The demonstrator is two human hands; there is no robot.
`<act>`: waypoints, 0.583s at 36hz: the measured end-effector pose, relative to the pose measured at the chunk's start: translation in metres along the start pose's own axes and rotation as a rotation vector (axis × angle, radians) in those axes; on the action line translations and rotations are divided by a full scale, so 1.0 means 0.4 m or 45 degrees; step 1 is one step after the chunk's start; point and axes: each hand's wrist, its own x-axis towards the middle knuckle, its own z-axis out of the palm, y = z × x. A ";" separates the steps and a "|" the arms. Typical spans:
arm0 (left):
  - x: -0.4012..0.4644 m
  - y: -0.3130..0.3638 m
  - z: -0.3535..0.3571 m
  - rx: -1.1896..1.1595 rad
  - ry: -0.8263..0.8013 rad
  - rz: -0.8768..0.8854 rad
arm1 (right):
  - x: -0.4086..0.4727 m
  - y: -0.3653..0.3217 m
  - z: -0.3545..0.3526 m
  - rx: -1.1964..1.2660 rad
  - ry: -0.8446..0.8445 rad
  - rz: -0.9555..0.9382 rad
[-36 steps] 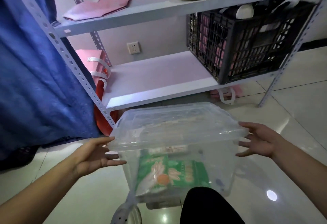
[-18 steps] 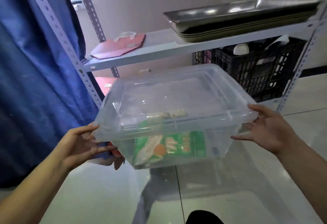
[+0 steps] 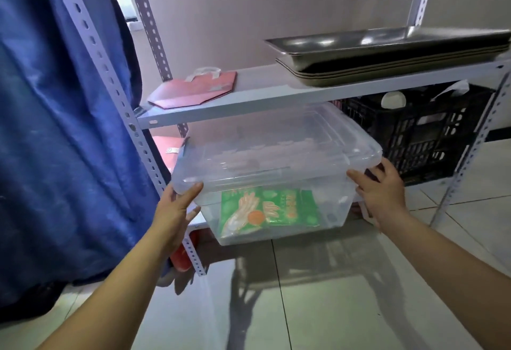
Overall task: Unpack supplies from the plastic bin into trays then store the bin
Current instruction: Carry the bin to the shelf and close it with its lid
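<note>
A grey perforated-steel shelving unit [image 3: 193, 250] fills the view, with a blue curtain [image 3: 55, 128] hanging against its left upright. On the upper shelf board [image 3: 257, 92] lie a flat pink paper bag with white handles [image 3: 195, 90] at left and a stack of shallow metal trays [image 3: 387, 54] at right. Beneath that board, to the right, stands a black slatted plastic crate [image 3: 423, 134]; another pink bag [image 3: 167, 153] leans at the far left, partly hidden.

The clear lidded plastic bin [image 3: 276, 167] sits partly under the upper board, between the left upright and the crate, its long axis running left to right and its lid level and uppermost. Its near side faces the camera, and a green printed packet of gloves [image 3: 269, 207] shows through the wall. Whether the base rests on the lower shelf cannot be told.

The left hand [image 3: 175, 208] presses the bin's near-left corner under the lid rim, fingers extended, thumb up against the rim. The right hand [image 3: 378, 186] lies flat on the near-right corner, fingers straight and spread. Both forearms reach forward from the lower frame over pale floor tiles [image 3: 331, 308].
</note>
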 end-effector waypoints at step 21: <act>0.224 0.018 0.105 0.209 0.406 0.124 | 0.209 0.031 0.185 -0.488 -0.127 0.130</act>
